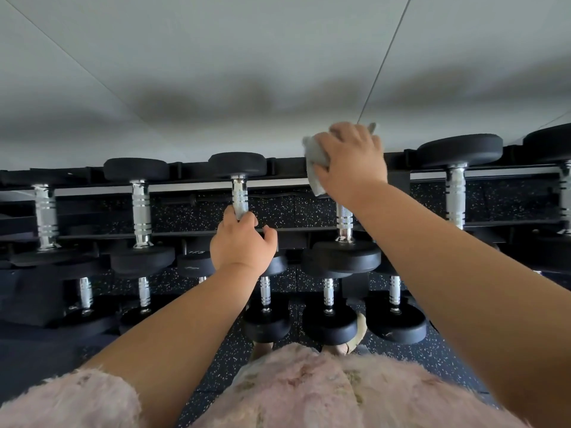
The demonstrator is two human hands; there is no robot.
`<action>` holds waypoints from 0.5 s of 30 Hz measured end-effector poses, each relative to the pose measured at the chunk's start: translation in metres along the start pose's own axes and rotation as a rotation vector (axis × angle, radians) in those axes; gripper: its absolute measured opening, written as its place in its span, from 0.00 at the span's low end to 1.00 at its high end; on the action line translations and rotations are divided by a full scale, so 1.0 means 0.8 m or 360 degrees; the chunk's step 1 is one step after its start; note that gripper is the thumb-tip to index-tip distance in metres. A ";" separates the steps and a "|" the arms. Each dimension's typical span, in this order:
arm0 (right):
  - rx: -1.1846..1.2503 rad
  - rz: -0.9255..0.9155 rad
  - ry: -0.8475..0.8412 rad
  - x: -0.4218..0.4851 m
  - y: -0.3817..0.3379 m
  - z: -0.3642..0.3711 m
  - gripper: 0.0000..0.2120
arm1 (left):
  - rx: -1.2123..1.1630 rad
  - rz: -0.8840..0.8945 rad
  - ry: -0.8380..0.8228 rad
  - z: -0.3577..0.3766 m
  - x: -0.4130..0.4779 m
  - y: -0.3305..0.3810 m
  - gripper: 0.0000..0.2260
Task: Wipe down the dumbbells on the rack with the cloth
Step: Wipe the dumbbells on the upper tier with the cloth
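Indoors, pale wall (216, 72), speckled black floor (432, 350); left hand (242, 242) gripping dumbbell handle (240, 193), right hand (352, 162) clutching grey cloth (316, 156)

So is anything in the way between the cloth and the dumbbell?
Nothing visible. The right hand holds the cloth right over the dumbbell at its far end. The left hand grips the next dumbbell by its handle, off to the side.
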State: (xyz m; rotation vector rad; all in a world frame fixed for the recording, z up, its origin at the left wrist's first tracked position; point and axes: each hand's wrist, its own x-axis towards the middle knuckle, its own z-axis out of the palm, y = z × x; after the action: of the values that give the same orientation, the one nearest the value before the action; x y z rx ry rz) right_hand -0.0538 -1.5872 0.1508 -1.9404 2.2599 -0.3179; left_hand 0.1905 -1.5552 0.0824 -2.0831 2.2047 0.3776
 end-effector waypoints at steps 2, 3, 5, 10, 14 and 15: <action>-0.0258 -0.0205 -0.0047 0.004 -0.005 0.009 0.19 | -0.0001 -0.0002 -0.0003 0.000 0.000 0.001 0.15; -0.0303 -0.0236 -0.0054 0.007 -0.003 0.009 0.19 | -0.0003 -0.0007 -0.0003 0.000 0.001 0.001 0.15; -0.0257 -0.0228 -0.0036 0.009 0.005 0.006 0.18 | -0.0004 -0.0013 -0.0001 0.000 0.001 0.000 0.15; 0.0600 0.0541 0.0092 -0.003 0.030 -0.002 0.18 | -0.0014 0.0001 -0.0001 0.001 0.000 0.000 0.14; 0.0567 0.0516 0.0154 -0.014 0.022 0.011 0.19 | -0.0001 0.0000 0.0004 0.000 -0.001 -0.002 0.15; 0.0455 0.0379 0.0148 -0.016 0.020 0.014 0.20 | 0.0001 0.0005 0.0008 0.000 -0.001 -0.001 0.15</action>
State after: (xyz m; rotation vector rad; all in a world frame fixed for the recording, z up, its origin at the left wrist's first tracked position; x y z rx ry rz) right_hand -0.0643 -1.5728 0.1356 -1.5298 2.3196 -0.6698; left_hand 0.1916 -1.5545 0.0824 -2.0829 2.2107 0.3723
